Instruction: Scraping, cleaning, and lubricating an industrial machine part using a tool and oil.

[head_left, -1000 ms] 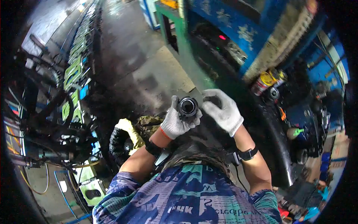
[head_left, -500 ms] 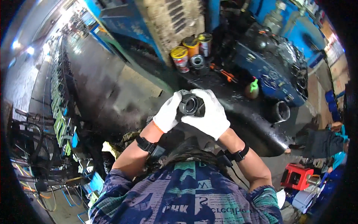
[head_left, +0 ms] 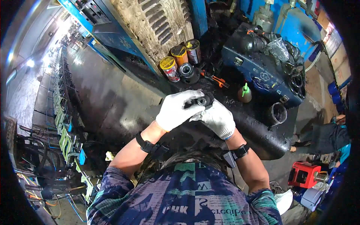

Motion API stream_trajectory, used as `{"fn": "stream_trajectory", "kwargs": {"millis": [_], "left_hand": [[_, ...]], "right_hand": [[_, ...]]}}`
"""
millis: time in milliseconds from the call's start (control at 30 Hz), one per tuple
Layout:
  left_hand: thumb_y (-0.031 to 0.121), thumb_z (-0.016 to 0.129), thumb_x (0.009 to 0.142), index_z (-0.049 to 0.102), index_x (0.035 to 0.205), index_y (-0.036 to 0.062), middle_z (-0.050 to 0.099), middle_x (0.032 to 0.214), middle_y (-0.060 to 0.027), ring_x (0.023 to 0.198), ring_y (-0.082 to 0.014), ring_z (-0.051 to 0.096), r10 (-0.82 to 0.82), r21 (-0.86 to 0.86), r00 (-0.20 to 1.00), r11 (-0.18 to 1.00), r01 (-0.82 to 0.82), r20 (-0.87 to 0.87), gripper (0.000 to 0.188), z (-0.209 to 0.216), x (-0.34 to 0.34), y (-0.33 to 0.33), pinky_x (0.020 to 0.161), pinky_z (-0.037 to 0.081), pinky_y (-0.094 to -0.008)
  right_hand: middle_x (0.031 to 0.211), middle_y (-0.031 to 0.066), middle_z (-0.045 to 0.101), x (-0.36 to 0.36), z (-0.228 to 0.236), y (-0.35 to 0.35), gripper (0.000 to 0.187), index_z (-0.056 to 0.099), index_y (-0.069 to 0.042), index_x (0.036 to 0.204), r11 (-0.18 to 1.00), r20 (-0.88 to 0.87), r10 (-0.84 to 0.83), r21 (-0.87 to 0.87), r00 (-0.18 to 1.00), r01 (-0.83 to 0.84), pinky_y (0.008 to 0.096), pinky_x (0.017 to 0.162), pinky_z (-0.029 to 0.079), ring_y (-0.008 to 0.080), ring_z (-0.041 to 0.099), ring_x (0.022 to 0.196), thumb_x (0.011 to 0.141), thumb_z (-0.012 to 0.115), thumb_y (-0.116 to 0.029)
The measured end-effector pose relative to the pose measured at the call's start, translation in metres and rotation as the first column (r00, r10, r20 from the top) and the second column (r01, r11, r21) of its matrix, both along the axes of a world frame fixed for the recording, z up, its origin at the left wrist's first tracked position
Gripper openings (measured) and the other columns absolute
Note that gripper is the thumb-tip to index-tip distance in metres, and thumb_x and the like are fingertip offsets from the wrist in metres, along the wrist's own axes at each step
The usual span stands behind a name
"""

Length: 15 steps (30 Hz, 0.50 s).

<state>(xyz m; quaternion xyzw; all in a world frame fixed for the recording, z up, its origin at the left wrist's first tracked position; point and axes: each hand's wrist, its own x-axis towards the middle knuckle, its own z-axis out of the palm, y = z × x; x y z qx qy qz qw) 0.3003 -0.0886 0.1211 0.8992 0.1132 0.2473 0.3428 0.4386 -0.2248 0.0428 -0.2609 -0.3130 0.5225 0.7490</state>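
Knit-gloved left hand [head_left: 177, 110], right hand [head_left: 220, 118] gripping dark ring-ended part [head_left: 202, 101].

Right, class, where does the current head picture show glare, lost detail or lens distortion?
Head view: glare flares around the upper-left lamp; head view: the left hand and right hand wear very bright white gloves; head view: the dark part they hold shows little detail; head view: corners go black, outer edges bend.

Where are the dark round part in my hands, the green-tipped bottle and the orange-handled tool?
Dark round part [head_left: 202, 101]: head view, on its lighter round end.
Green-tipped bottle [head_left: 245, 96]: head view, on its brownish body.
Orange-handled tool [head_left: 217, 79]: head view, on its orange handles.
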Motion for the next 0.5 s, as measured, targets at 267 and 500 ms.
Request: {"fn": "stream_trajectory", "kwargs": {"millis": [267, 500], "left_hand": [[0.023, 0.084, 0.083, 0.074, 0.115, 0.0044, 0.076, 0.112, -0.0159, 0.091, -0.0286, 0.076, -0.039, 0.160, 0.997, 0.987, 0.028, 0.063, 0.038, -0.004, 0.001, 0.020, 0.081, 0.060, -0.0347], [0.023, 0.082, 0.084, 0.072, 0.119, 0.0050, 0.076, 0.108, -0.0144, 0.086, -0.0260, 0.075, -0.009, 0.066, 1.000, 0.998, 0.009, -0.007, 0.040, -0.011, 0.005, 0.028, 0.079, 0.060, -0.0338]], "right_hand": [[0.130, 0.0096, 0.069, -0.002, 0.029, 0.015, 0.063, 0.057, 0.000, 0.138, 0.949, 0.792, -0.224, 0.044, 0.567, 0.313, 0.0329, 0.101, 0.051, 0.0197, 0.065, 0.117, 0.086, 0.083, -0.026], [0.127, 0.0130, 0.069, -0.005, 0.006, 0.033, 0.046, 0.058, -0.001, 0.138, 0.998, -0.012, 0.037, -0.055, 0.999, -0.038, 0.0379, 0.095, 0.055, 0.0229, 0.067, 0.108, 0.100, 0.065, -0.028]]}}
